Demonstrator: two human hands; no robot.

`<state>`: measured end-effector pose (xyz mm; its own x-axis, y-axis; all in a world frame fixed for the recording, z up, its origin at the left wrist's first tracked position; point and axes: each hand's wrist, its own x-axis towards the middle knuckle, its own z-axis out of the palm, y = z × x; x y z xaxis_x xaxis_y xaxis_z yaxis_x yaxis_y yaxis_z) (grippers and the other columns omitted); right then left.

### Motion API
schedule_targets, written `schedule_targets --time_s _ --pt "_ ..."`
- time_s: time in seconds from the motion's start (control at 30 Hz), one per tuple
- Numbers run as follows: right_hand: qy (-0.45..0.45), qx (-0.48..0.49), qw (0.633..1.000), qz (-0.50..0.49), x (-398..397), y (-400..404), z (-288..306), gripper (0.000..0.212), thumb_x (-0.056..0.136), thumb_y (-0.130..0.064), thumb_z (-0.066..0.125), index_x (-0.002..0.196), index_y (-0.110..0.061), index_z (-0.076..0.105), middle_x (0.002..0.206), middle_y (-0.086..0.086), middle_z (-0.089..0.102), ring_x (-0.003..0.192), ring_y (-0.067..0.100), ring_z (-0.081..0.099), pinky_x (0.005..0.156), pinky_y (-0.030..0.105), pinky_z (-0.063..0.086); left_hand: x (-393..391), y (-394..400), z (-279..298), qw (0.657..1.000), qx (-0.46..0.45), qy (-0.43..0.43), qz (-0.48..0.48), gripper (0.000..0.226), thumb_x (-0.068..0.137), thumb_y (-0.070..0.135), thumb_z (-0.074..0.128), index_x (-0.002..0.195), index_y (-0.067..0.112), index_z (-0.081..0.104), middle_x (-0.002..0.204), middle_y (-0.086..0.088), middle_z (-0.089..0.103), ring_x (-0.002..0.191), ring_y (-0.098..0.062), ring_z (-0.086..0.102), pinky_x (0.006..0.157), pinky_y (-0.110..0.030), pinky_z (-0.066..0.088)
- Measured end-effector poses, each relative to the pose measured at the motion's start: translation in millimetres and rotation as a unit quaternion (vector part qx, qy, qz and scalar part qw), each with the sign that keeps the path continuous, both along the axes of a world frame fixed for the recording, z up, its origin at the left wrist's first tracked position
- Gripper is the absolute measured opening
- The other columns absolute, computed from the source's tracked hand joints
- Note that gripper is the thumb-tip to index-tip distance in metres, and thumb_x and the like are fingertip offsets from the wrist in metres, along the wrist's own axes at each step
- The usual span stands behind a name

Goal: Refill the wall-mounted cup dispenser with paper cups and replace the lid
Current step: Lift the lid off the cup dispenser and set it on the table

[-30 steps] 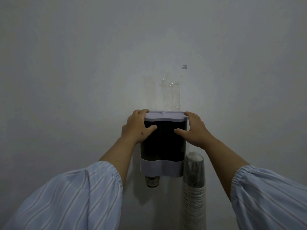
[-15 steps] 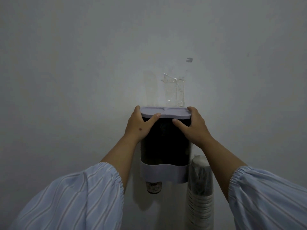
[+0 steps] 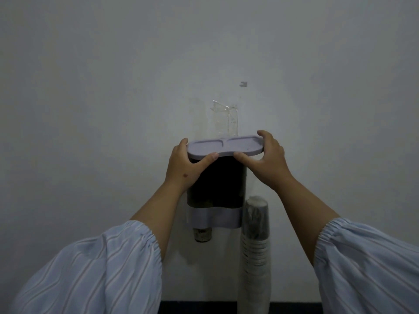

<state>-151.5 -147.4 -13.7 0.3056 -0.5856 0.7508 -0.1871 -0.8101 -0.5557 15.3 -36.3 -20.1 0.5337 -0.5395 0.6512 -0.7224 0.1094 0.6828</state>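
A dark wall-mounted cup dispenser (image 3: 218,184) with a pale lilac base band hangs on the grey wall. One cup (image 3: 202,234) pokes out below its left side. The flat lilac lid (image 3: 226,147), two-lobed, sits at the dispenser's top, its right end tilted up. My left hand (image 3: 183,166) grips the lid's left end and my right hand (image 3: 268,159) grips its right end, thumbs under the front edge. A tall sleeve of stacked paper cups (image 3: 255,252) in clear wrap stands upright just right of the dispenser.
Peeling clear tape (image 3: 225,120) sticks to the wall above the dispenser, with a small mark (image 3: 243,84) higher up. My striped sleeves fill the lower corners. A dark strip (image 3: 197,310) runs along the bottom edge of the view.
Both hands have raised the lid from the dispenser's top, and its upper face now shows. The view has tilted downward, so more of the cup stack appears.
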Motion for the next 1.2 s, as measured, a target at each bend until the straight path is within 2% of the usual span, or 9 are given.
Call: schedule_targets --time_s 0.1,0.2,0.37,0.47,0.57,0.77,0.9,1.0,1.2 --pt "0.001 0.002 1.000 -0.004 -23.0 14.3 -9.0 0.081 0.072 -0.049 0.071 0.138 -0.021 0.032 0.136 0.007 0.042 0.125 0.025 0.034 0.095 0.031 0.031 -19.6 15.5 -8.7 1.000 -0.003 0.008 -0.014 0.096 0.068 0.057 0.070 0.141 0.010 0.031 0.144 -0.012 0.038 0.130 -0.026 0.040 0.102 -0.029 0.036" --pt "0.005 0.009 1.000 -0.003 -46.2 27.0 -21.1 0.083 0.071 -0.050 0.071 0.138 -0.022 0.032 0.136 0.006 0.041 0.124 0.024 0.033 0.095 0.031 0.031 -41.0 32.2 -17.4 0.998 -0.010 0.002 -0.057 0.089 0.056 0.066 0.069 0.125 0.013 0.049 0.127 -0.012 0.053 0.117 -0.026 0.053 0.100 -0.041 0.047" --pt "0.050 0.057 0.997 0.004 -87.2 43.2 -49.3 0.090 0.069 -0.049 0.075 0.141 -0.023 0.027 0.140 0.007 0.037 0.127 0.027 0.037 0.104 0.045 0.040 -72.9 45.2 -49.9 0.997 0.009 0.014 -0.069 0.083 0.065 0.050 0.076 0.128 0.006 0.046 0.129 -0.016 0.050 0.120 -0.029 0.049 0.099 -0.048 0.046" --pt "0.081 0.090 0.993 -0.007 -113.3 46.8 -72.9 0.092 0.069 -0.045 0.077 0.142 -0.021 0.025 0.143 0.009 0.036 0.127 0.029 0.038 0.103 0.049 0.042 -96.1 46.8 -77.1 0.995 0.024 0.035 -0.085 0.081 0.068 0.040 0.078 0.133 0.010 0.042 0.137 -0.012 0.043 0.125 -0.025 0.044 0.104 -0.043 0.042" --pt "0.105 0.124 0.987 -0.019 -142.1 47.7 -101.0 0.092 0.068 -0.040 0.078 0.141 -0.019 0.027 0.142 0.011 0.038 0.125 0.029 0.040 0.101 0.047 0.044 -121.6 44.8 -107.1 0.991 0.042 0.039 -0.118 0.064 0.068 0.036 0.080 0.121 0.018 0.048 0.128 -0.008 0.050 0.116 -0.023 0.049 0.098 -0.043 0.046" --pt "0.158 0.175 0.970 -0.066 -197.4 48.1 -161.5 0.093 0.067 -0.038 0.080 0.141 -0.018 0.028 0.140 0.011 0.041 0.121 0.031 0.043 0.096 0.045 0.046 -171.4 36.5 -163.5 0.980 0.098 0.062 -0.162 0.064 0.069 0.031 0.079 0.125 0.019 0.049 0.123 -0.005 0.056 0.110 -0.020 0.052 0.085 -0.034 0.048" --pt "0.197 0.220 0.951 -0.088 -234.5 49.5 -203.2 0.094 0.065 -0.039 0.081 0.140 -0.021 0.028 0.139 0.011 0.042 0.124 0.035 0.040 0.100 0.053 0.043 -206.3 30.1 -204.8 0.968 0.135 0.110 -0.183 0.060 0.070 0.029 0.077 0.124 0.023 0.049 0.119 0.003 0.056 0.110 -0.016 0.052 0.088 -0.031 0.047" --pt "0.216 0.261 0.935 -0.102 -257.2 54.4 -237.7 0.094 0.063 -0.039 0.082 0.139 -0.022 0.029 0.135 0.012 0.045 0.124 0.035 0.040 0.099 0.053 0.044 -228.1 28.9 -240.4 0.951 0.187 0.161 -0.185 0.060 0.074 0.028 0.074 0.127 0.021 0.048 0.123 -0.003 0.056 0.112 -0.018 0.052 0.097 -0.035 0.045" --pt "0.260 0.347 0.895 -0.102 -291.0 67.9 -306.9 0.096 0.061 -0.037 0.082 0.139 -0.026 0.027 0.133 0.007 0.045 0.126 0.033 0.034 0.099 0.053 0.043 -263.2 40.6 -310.1 0.921 0.257 0.204 -0.209 0.051 0.078 0.024 0.071 0.124 0.021 0.050 0.117 0.006 0.056 0.108 -0.011 0.052 0.090 -0.022 0.043"
